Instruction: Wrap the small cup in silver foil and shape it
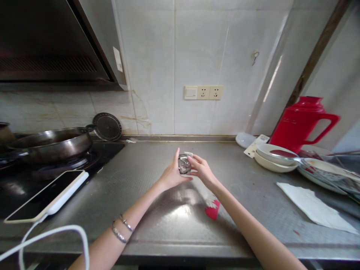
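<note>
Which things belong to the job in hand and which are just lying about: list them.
In the job, it seems:
- see-through object
- left hand and right hand, holding it

Apparently just lying about:
- phone
- pan
- red flask
- bowls
- white paper
- red scrap

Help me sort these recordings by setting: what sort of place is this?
Probably a household kitchen: a round, silver-coloured metal pan sits on a flat, glossy black stovetop, with a dark, slatted metal range hood above.
</note>
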A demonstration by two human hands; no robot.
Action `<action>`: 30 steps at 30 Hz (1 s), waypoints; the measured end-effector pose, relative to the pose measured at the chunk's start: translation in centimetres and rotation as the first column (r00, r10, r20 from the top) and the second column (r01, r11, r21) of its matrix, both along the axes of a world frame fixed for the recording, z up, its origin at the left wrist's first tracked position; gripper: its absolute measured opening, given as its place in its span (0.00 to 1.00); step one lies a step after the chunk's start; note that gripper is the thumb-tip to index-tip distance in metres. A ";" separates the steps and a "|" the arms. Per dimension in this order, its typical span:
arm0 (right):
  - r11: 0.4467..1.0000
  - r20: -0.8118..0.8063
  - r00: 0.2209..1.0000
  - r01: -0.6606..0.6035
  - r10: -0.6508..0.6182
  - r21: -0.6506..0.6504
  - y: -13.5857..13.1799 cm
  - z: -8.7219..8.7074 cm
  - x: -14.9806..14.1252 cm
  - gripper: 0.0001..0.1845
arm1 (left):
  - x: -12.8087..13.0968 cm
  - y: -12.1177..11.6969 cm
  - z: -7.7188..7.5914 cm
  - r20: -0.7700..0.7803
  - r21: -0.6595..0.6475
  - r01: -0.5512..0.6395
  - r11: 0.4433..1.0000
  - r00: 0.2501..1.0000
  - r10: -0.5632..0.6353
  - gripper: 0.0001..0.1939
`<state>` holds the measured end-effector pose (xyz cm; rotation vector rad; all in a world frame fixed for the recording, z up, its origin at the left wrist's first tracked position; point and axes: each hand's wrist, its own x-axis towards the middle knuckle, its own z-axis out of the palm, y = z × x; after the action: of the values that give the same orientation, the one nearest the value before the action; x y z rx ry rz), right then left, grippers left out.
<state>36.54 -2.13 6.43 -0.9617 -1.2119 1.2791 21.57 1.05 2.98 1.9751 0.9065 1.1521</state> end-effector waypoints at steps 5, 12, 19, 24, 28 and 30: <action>0.999 0.033 0.999 -0.009 0.011 -0.049 0.4 -0.5 0.1 0.23 | 0.4 0.1 -0.4 -0.018 0.083 -0.085 0.993 0.996 0.087 0.57; 0.986 0.198 0.966 0.167 -0.167 0.015 1.5 -1.4 1.1 0.22 | 0.5 -0.3 0.0 0.018 0.078 -0.110 0.991 0.994 0.109 0.47; 0.915 0.145 0.937 0.262 -0.317 0.307 2.0 -1.6 0.9 0.20 | 0.9 -0.5 -0.3 0.049 0.067 -0.058 0.996 0.997 0.055 0.48; 0.838 0.213 0.911 0.206 -0.352 0.505 1.2 -1.5 0.7 0.15 | 0.9 -0.3 -0.8 0.034 0.095 -0.052 0.994 0.998 0.049 0.47; 0.740 0.315 0.862 0.098 -0.397 0.665 0.3 -1.5 0.4 0.14 | 0.9 -0.3 -0.8 0.048 0.111 -0.033 0.993 0.998 0.028 0.44; 0.653 0.335 0.840 0.030 -0.427 0.757 0.0 -1.6 0.4 0.14 | 0.9 -0.3 -0.8 0.071 0.115 -0.029 0.993 0.997 0.021 0.42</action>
<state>36.96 -2.09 4.84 -0.8026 -1.7340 0.2271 22.51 0.72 2.21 2.0077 0.8477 1.3061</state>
